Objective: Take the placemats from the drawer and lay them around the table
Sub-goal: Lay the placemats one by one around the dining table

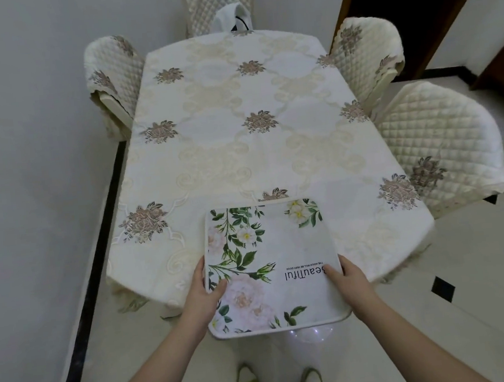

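**Colours and patterns, head view**

Placemat [281, 249]: white ground, pale pink roses, small white-and-yellow blossoms, green leaves and stems, dark lettering "Beautiful" printed upside down, cream-white border.
Tablecloth [240, 148]: off-white, cream scroll and lattice motifs, repeated brown-pink flower clusters with grey-green leaves.
Chair covers [436, 139]: cream, diamond-quilted, same brown-pink flower clusters on some of them.
Floor [482, 261]: glossy off-white tile, small black diamond insets, black border strip along the left wall.
Wall [22, 120]: plain light grey.
Door frame [346, 3]: dark brown.
Shoes [247, 379]: yellow-green and white.
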A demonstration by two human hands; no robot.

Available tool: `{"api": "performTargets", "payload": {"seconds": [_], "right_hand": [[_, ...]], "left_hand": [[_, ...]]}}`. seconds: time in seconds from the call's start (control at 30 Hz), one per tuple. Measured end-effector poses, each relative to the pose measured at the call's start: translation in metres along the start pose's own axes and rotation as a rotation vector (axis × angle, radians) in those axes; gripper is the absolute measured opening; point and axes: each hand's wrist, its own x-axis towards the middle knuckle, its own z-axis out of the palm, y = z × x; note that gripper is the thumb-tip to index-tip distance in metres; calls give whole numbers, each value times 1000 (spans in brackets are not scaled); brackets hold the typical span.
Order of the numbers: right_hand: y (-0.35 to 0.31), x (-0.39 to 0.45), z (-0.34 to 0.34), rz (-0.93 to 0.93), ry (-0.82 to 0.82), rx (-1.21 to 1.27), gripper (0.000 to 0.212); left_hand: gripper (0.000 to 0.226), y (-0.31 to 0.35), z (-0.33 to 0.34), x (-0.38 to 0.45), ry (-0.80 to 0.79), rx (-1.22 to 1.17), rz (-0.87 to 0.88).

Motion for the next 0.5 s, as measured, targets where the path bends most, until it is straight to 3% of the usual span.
{"api": "performTargets", "payload": {"seconds": [0.17, 0.4, 0.5], "right_hand": [[2, 6, 0, -35, 10, -189, 40], [5, 15, -4, -145, 41, -260, 38], [9, 15, -4, -154, 58, -266, 40]], "left_hand": [[75, -1, 2, 2, 31, 147, 18], [71, -2, 12, -2, 54, 191, 52], [75, -7, 16, -1, 109, 386, 53]]}}
